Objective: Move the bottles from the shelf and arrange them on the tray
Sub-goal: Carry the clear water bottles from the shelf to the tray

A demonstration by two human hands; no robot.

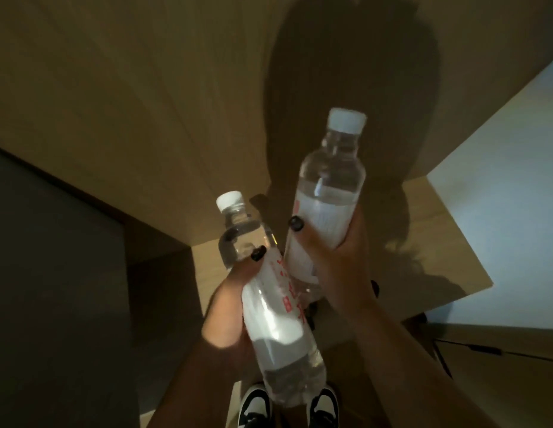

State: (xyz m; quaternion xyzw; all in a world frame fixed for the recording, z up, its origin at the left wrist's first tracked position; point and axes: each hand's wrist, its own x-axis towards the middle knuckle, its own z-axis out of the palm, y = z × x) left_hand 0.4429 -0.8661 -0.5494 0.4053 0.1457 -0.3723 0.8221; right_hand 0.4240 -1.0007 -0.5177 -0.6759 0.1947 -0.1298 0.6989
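Observation:
I hold two clear water bottles with white caps and white labels, one in each hand. My left hand [230,307] grips the lower bottle [278,319] around its middle, cap tilted up to the left. My right hand [337,257] grips the higher bottle [327,193] around its label, with the cap pointing up. The two bottles nearly touch near their lower halves. No tray and no shelf with bottles shows in this frame.
A tall wooden panel [130,118] fills the background, with my shadow across it. A wooden ledge [429,242] sits behind the bottles, with a white surface [500,196] to the right. A dark area [52,273] lies left. My shoes [256,406] show below.

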